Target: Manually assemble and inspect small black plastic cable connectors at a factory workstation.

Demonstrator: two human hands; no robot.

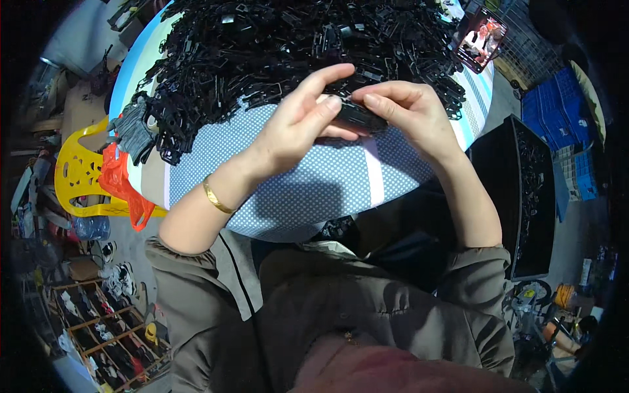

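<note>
In front of me, over the near part of the table, both my hands meet at a dark, oblong black plastic part [362, 118]. My left hand [291, 121] holds its left end, with the thumb on top, the index finger raised and other fingers beneath. The thumb and forefinger of my right hand [413, 114] are pinched together at its upper right edge; any small piece between them is too small to make out. Just beyond my hands, a large heap of small black plastic pieces [262, 56] covers the far part of the table.
The rounded table [262, 190] has a dotted and striped cover. Grey gloves [136, 128] lie at its left edge, near a red plastic bag [121, 183] and yellow chair [75, 170]. A phone [481, 40] stands far right. A black bin [531, 203] with black pieces is at right.
</note>
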